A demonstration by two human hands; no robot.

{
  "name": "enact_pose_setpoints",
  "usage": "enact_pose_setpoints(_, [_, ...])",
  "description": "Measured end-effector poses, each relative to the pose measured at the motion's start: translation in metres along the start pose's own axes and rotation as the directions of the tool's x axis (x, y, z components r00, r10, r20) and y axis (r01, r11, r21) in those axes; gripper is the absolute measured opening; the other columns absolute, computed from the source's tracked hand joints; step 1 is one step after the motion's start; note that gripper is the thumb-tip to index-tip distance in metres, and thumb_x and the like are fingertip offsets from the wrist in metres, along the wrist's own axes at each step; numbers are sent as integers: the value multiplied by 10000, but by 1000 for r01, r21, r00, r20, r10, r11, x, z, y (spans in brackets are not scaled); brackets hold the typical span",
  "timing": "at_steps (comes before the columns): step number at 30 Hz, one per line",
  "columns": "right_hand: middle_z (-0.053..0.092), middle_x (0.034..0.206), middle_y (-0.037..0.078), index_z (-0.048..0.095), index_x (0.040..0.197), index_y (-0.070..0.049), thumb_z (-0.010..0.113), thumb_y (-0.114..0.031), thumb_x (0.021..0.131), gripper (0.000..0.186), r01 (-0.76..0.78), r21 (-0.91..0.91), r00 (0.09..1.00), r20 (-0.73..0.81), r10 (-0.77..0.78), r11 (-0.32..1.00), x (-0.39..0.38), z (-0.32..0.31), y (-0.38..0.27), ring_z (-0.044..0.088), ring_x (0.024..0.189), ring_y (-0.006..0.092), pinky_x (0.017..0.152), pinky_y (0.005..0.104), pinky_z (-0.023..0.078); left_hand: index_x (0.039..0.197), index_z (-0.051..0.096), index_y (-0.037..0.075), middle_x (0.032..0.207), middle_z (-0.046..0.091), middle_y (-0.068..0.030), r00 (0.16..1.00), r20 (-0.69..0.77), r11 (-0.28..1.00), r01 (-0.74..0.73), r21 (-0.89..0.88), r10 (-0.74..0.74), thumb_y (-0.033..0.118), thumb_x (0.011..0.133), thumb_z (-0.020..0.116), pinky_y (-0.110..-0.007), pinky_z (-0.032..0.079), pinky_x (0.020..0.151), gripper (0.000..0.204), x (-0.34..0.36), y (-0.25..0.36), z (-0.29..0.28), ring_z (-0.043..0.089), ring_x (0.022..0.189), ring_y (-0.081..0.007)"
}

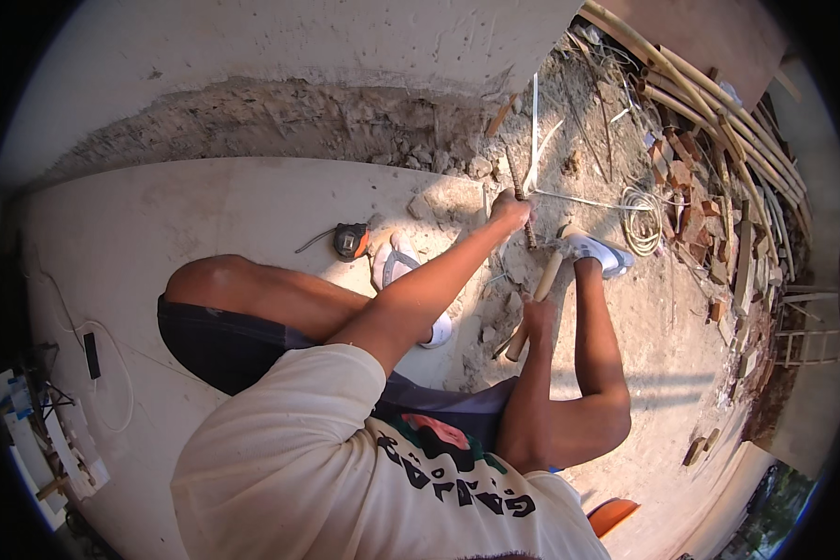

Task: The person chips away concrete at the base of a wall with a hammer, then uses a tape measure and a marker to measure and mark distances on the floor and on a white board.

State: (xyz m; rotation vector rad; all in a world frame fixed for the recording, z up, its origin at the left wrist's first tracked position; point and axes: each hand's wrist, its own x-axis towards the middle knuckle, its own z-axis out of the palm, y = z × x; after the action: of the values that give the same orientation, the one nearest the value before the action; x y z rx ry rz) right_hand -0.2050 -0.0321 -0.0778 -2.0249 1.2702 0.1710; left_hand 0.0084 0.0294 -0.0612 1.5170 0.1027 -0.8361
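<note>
My left hand [511, 212] is closed around a ribbed steel bar [515, 168], which sticks out above and below the fist over broken rubble. Closer to me, my right hand [538, 315] grips the pale wooden handle of a hammer [550, 273]. The hammer's far end lies near the bar's lower end, beside my right foot; its head is hard to make out. Chunks of broken concrete [491, 322] lie between my feet. An orange and black tape measure [352, 242] rests on the pale floor by my left foot.
A coil of white cable [642, 221] lies right of the bar. Farther right are broken bricks [691, 201] and a stack of bamboo poles [733, 117]. A chipped wall base [280, 121] runs along the far side. At left, a phone [91, 355] lies with a white cord.
</note>
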Motion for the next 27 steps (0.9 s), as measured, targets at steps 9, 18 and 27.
enact_pose_setpoints(9, [619, 1045, 132, 505, 1204, -23, 554, -98, 852, 363, 213, 591, 949, 65, -309, 778, 14, 18, -39, 641, 854, 255, 731, 355, 532, 1065, 580, -71, 765, 703, -122, 987, 130, 940, -127, 316, 90, 333, 870, 599, -367, 500, 793, 448, -24, -10, 22, 679, 776, -241])
enact_pose_setpoints(18, [562, 721, 31, 516, 862, -60, 485, -141, 908, 98, -139, 808, 988, 152, 25, 572, 8, -17, -36, 530, 547, 100, 488, 245, 467, 1139, 587, -19, 1226, 560, -276, 940, -290, 736, 66, 674, 181, 549, 859, 513, -468, 432, 936, 637, 20, 50, -57, 550, 1130, -400])
enact_pose_setpoints(27, [545, 692, 37, 499, 800, -69, 503, -154, 900, 131, -135, 781, 985, 173, -3, 610, 20, -4, -55, 518, 533, 109, 472, 249, 447, 1432, 204, -96, 1472, 252, -314, 747, -639, 300, 576, 761, 186, 529, 923, 373, -657, 149, 1074, 824, 105, -22, -232, 257, 1365, -461])
